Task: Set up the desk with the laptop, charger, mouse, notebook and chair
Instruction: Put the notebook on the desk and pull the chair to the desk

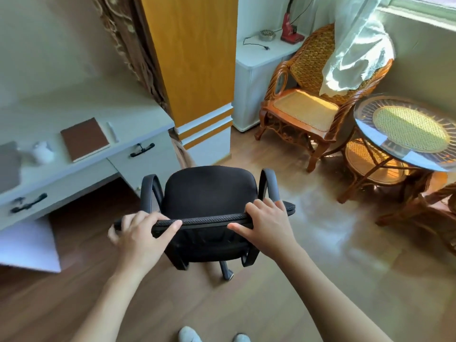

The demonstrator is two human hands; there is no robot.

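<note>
A black office chair point(209, 191) with grey armrests stands on the wooden floor, just right of the white desk point(81, 169). My left hand point(140, 233) and my right hand point(269, 225) both grip the top edge of its backrest. On the desk lie a brown notebook point(85, 138), a white pen point(112, 132) to its right, a white mouse point(44, 152) to its left, and a grey laptop point(8, 166), shut and cut off by the left edge. No charger is in view.
A wicker armchair point(308, 104) and a round glass-topped wicker table point(404, 134) stand to the right. An orange and white column point(197, 70) rises behind the chair, with a white cabinet point(256, 77) beside it. The desk opening point(81, 206) lies left of the chair.
</note>
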